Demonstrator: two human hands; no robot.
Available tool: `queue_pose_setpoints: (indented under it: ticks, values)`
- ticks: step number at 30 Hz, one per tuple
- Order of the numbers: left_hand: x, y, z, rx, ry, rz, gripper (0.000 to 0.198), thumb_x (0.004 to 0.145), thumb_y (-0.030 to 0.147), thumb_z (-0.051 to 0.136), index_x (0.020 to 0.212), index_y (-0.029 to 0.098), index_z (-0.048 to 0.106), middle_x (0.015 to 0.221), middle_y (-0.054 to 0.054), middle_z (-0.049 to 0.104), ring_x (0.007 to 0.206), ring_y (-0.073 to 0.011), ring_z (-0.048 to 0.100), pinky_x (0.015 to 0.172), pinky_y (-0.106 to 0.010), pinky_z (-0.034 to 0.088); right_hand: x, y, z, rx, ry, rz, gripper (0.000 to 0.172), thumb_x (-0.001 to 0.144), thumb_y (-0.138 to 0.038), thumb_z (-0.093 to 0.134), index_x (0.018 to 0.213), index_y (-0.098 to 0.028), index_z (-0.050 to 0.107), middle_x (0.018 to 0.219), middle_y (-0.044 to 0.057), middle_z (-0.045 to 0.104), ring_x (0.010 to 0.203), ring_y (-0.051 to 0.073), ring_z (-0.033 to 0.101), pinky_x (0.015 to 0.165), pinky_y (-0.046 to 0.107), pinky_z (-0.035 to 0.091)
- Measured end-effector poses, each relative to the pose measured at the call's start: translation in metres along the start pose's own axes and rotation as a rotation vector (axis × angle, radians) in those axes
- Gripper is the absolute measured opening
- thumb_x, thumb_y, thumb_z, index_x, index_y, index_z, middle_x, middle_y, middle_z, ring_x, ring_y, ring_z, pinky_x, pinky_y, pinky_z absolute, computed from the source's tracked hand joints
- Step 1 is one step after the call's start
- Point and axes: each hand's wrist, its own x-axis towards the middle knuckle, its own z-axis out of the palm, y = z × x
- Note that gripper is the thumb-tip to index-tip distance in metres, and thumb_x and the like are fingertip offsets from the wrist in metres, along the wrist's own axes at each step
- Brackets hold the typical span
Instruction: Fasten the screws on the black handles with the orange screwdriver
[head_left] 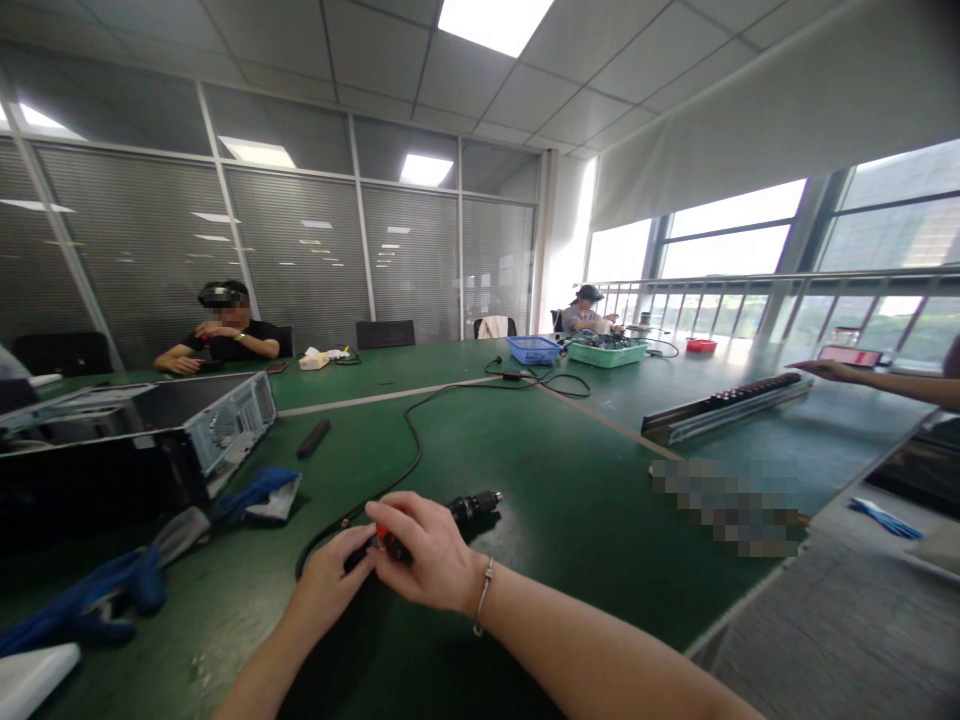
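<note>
A black corded electric screwdriver (472,506) lies low over the green table in front of me, its metal tip pointing right. My right hand (427,555) closes over its middle from above, and a bracelet circles that wrist. Red shows between the fingers near the rear of the tool. My left hand (337,575) is closed around the rear end, its fingertips meeting those of the right. Both hands hide much of the body. A black cable (411,440) runs from beside the left hand across the table.
An open computer case (232,420) stands at left, with blue work gloves (262,495) before it. A dark bar (313,438) lies nearby. Blue basket (534,348), green basket (607,352) and metal rails (727,405) lie farther off. Other people sit around; another person's arm (877,380) reaches in at right.
</note>
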Motion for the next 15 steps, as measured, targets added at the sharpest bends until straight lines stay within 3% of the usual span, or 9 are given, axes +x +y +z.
queue_pose_setpoints:
  ticks: [3,9,15]
  values:
    - [0.0,0.003,-0.001,0.006,-0.007,0.005,0.032,0.078,0.04,0.055,0.098,0.021,0.071,0.108,-0.007,0.07,0.101,-0.0273,0.063,0.092,-0.039,0.049,-0.001,0.001,0.0,0.001,0.001,0.054,0.046,0.089,-0.022,0.049,0.134,-0.026,0.042,0.107,0.008,0.057,0.092,0.016,0.058,0.079,0.029,0.052]
    - [-0.006,0.013,-0.003,-0.024,-0.01,0.04,0.032,0.08,0.033,0.057,0.108,0.023,0.068,0.113,-0.006,0.067,0.105,-0.0242,0.061,0.096,-0.038,0.046,-0.001,0.0,0.0,0.174,-0.001,0.114,0.065,0.086,-0.014,0.047,0.145,-0.021,0.022,0.118,0.011,0.055,0.103,0.018,0.057,0.089,0.034,0.051]
    - [-0.014,0.019,-0.006,-0.052,0.031,-0.02,0.038,0.074,0.022,0.066,0.112,0.021,0.066,0.113,-0.007,0.066,0.105,-0.0226,0.06,0.098,-0.035,0.044,-0.005,0.002,0.0,0.142,0.048,0.201,0.057,0.089,-0.016,0.05,0.141,-0.026,0.032,0.105,0.007,0.059,0.093,0.018,0.06,0.084,0.035,0.053]
